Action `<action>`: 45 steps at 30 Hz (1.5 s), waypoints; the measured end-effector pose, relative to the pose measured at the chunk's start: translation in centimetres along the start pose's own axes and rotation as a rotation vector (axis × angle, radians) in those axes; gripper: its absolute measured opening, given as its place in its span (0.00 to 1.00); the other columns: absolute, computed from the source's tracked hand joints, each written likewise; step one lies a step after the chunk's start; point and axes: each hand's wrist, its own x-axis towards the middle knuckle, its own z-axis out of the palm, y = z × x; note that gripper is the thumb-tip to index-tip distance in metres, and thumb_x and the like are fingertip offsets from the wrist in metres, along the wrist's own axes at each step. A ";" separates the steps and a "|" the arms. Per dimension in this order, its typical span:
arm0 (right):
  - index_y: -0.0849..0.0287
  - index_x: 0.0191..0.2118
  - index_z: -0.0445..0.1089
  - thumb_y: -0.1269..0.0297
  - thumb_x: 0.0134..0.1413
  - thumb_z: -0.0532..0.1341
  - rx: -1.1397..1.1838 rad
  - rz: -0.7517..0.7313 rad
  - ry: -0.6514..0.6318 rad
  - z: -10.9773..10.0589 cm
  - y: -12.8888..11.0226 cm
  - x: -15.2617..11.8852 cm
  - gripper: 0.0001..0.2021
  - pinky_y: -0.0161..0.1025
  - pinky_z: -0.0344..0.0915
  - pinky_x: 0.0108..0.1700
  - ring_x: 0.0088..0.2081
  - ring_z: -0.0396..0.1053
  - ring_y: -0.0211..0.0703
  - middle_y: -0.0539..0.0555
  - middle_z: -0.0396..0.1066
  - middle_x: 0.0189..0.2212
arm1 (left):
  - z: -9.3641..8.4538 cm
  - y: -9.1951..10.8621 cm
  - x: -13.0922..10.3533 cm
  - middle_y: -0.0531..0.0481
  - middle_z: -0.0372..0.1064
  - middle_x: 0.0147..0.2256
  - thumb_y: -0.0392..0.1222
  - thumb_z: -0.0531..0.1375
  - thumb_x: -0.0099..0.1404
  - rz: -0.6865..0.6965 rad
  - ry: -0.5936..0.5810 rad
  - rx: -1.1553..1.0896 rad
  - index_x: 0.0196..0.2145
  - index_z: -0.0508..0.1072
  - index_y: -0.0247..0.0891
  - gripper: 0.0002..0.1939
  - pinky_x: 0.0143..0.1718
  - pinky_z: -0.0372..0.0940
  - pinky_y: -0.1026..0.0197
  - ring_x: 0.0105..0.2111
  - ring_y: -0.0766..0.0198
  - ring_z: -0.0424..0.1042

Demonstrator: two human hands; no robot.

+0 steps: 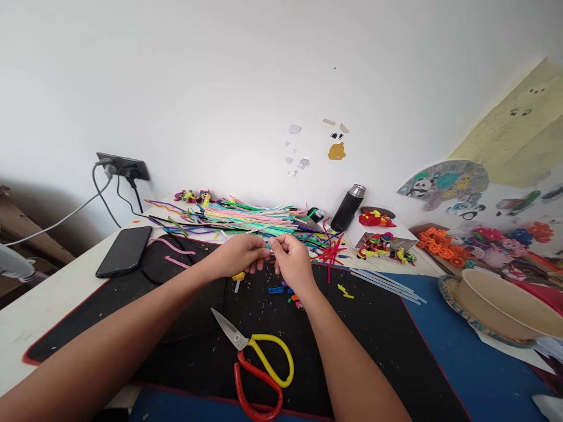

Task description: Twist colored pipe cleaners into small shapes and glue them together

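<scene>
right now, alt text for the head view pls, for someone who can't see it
Two bare hands, left hand and right hand, meet over a black mat, pinching a small blue piece between them. Scissors lie nearer the viewer; colourful pipe cleaners, a phone and a flask sit behind.

No legible text, label, brand, number or sign appears in this view. The phone (125,251), left of the left hand's grip, shows a dark blank screen. The flask (347,208), beyond and right of the right hand's grip, bears no readable marking. The paper cut-outs (444,181) on the wall, far right of both grips, carry drawings only.
</scene>
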 end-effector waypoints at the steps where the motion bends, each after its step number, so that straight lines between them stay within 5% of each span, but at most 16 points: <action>1: 0.55 0.32 0.68 0.52 0.64 0.60 0.013 0.006 -0.017 0.0 0.0 0.0 0.14 0.33 0.55 0.19 0.14 0.61 0.36 0.43 0.64 0.15 | 0.1 -0.1 0.0 0.52 0.70 0.22 0.55 0.56 0.67 0.009 0.024 0.042 0.26 0.69 0.40 0.19 0.24 0.63 0.64 0.21 0.63 0.71; 9: 0.54 0.32 0.69 0.52 0.66 0.57 -0.265 -0.030 -0.029 -0.1 0.8 0.1 0.14 0.36 0.58 0.24 0.16 0.65 0.41 0.44 0.64 0.14 | 0.4 -0.6 0.3 0.47 0.71 0.25 0.44 0.53 0.69 0.067 0.148 0.616 0.26 0.68 0.42 0.13 0.29 0.53 0.60 0.28 0.55 0.70; 13: 0.53 0.32 0.68 0.53 0.67 0.56 -0.286 -0.032 -0.028 -0.1 1.0 0.2 0.14 0.37 0.58 0.25 0.16 0.65 0.42 0.44 0.63 0.13 | 0.6 -0.6 0.3 0.45 0.72 0.27 0.45 0.54 0.70 0.056 0.189 0.703 0.28 0.70 0.41 0.13 0.31 0.54 0.59 0.29 0.54 0.71; 17: 0.53 0.32 0.68 0.50 0.67 0.57 -0.140 -0.010 -0.012 -0.2 0.7 0.2 0.15 0.36 0.57 0.23 0.14 0.61 0.40 0.42 0.61 0.12 | 0.0 -0.1 0.1 0.50 0.70 0.24 0.51 0.54 0.70 0.062 0.162 0.368 0.29 0.71 0.41 0.16 0.29 0.59 0.62 0.26 0.59 0.70; 22: 0.54 0.32 0.68 0.48 0.66 0.58 0.000 -0.056 0.011 -0.2 -0.2 0.0 0.17 0.35 0.56 0.21 0.14 0.60 0.38 0.43 0.62 0.14 | -0.8 0.7 -0.4 0.49 0.74 0.25 0.60 0.62 0.66 -0.102 -0.079 -0.395 0.30 0.70 0.37 0.22 0.23 0.64 0.65 0.21 0.66 0.70; 28: 0.55 0.34 0.68 0.49 0.66 0.58 -0.017 -0.099 0.066 -0.2 -0.8 -0.4 0.16 0.34 0.56 0.22 0.15 0.60 0.37 0.44 0.63 0.15 | -0.8 0.7 -0.2 0.44 0.78 0.29 0.46 0.67 0.65 -0.200 -0.047 -0.794 0.31 0.72 0.34 0.13 0.29 0.72 0.65 0.26 0.65 0.76; 36: 0.55 0.37 0.70 0.49 0.65 0.60 0.074 -0.074 0.003 -0.1 -0.2 -0.2 0.15 0.34 0.56 0.20 0.14 0.59 0.36 0.43 0.62 0.15 | -0.8 0.6 -0.1 0.48 0.75 0.26 0.55 0.70 0.60 -0.079 -0.011 -0.583 0.29 0.72 0.34 0.20 0.29 0.71 0.65 0.23 0.68 0.73; 45: 0.58 0.40 0.71 0.45 0.64 0.59 0.272 0.017 0.048 -0.6 -0.3 0.4 0.18 0.31 0.53 0.17 0.14 0.60 0.34 0.42 0.61 0.16 | -0.5 0.8 -0.1 0.50 0.75 0.29 0.55 0.57 0.69 0.082 0.251 -0.145 0.33 0.70 0.38 0.16 0.32 0.71 0.61 0.27 0.63 0.76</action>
